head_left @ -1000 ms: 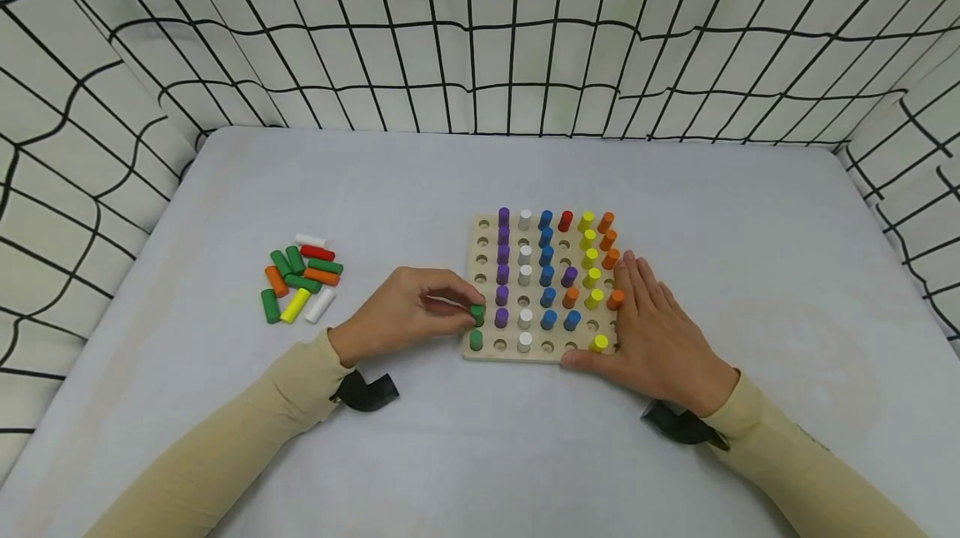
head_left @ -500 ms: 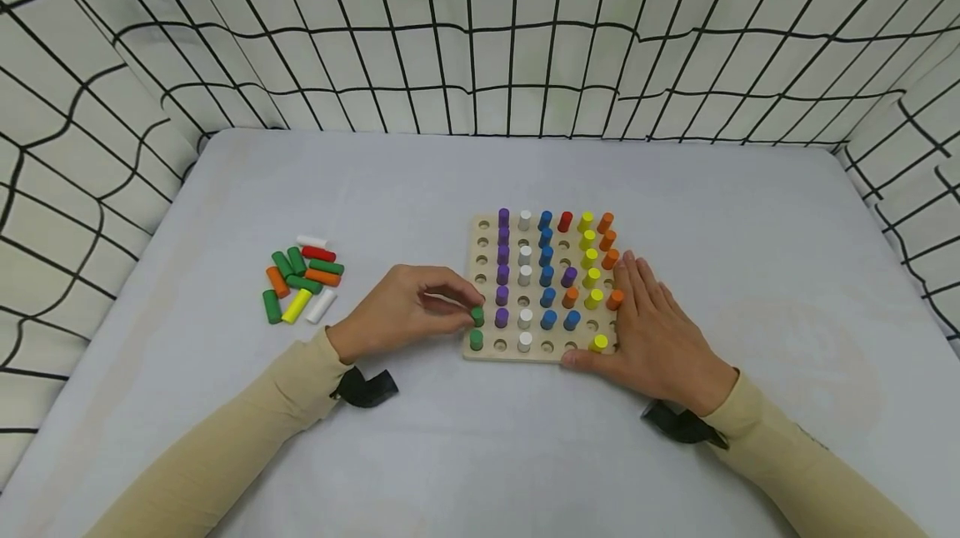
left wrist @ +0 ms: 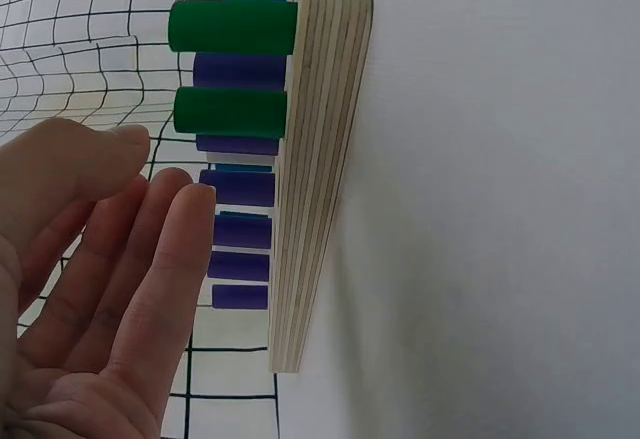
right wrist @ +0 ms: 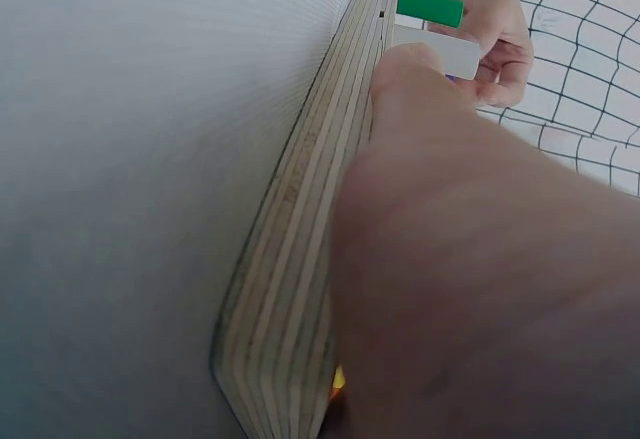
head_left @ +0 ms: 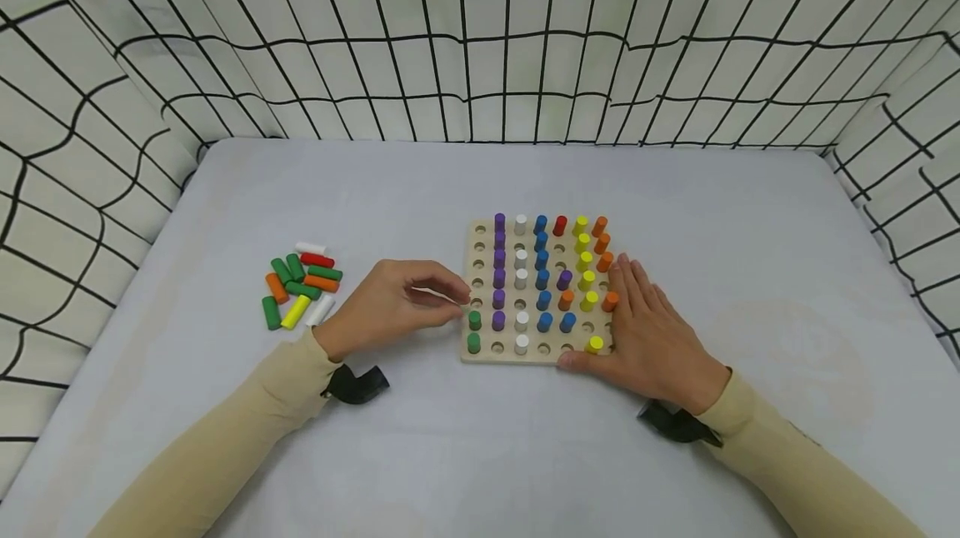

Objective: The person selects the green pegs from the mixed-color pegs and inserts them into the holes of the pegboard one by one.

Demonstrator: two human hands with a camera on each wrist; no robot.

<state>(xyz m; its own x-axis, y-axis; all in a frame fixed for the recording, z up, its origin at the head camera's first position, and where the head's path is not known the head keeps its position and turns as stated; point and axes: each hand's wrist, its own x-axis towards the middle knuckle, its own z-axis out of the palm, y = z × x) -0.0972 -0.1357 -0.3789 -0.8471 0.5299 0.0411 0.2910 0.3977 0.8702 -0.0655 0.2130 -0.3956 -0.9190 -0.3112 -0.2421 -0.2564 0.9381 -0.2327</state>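
Observation:
A wooden pegboard (head_left: 486, 357) lies on the table, with rows of coloured pegs standing in its holes. In its leftmost column, a green peg (head_left: 475, 321) stands upright just behind another green peg (head_left: 473, 343). My left hand (head_left: 397, 301) hovers at the board's left edge; in the left wrist view its thumb and fingers (left wrist: 165, 289) are apart, with nothing between them. My right hand (head_left: 652, 342) rests along the board's right side, its fingers straight and its thumb at the near edge, next to a yellow peg (head_left: 594, 345).
Left of the board lies a loose pile of pegs: several green ones, a yellow peg (head_left: 296, 312), a red peg (head_left: 317, 260), and some orange and white ones. Black-and-white grid netting (head_left: 487, 63) borders the white table (head_left: 480, 455) at the back and sides.
My left hand has let go of the upper green peg, which stays in its hole, and has drawn back slightly left. The right hand keeps its place on the board.

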